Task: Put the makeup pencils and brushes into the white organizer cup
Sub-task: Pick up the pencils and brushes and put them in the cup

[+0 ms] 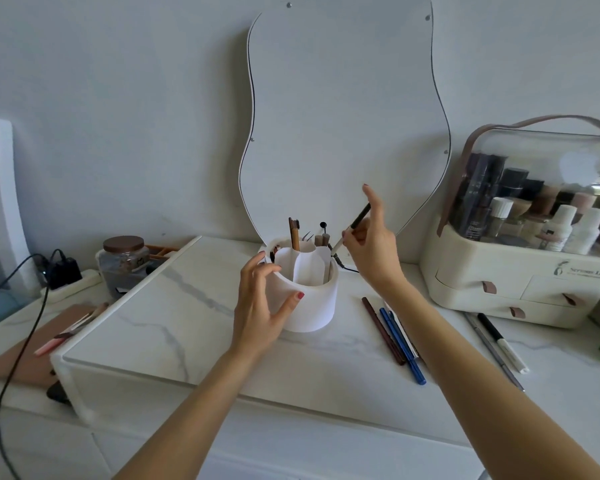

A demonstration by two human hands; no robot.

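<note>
The left hand (257, 306) cupped the smooth cylindrical cup (312, 299) in a loose, parted grip on the marble-veined worktop (187, 323), while the right hand (371, 251) pinched a slim pencil (350, 230) at the rim.

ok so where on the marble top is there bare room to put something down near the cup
Free: the marble-patterned box top left of the round white organizer cup, up to its left edge. Also the strip in front of the cup, between the two forearms. Crowded: right of the cup, where the maroon, blue and white pencils lie, then the pens before the cream cosmetics case.
</note>
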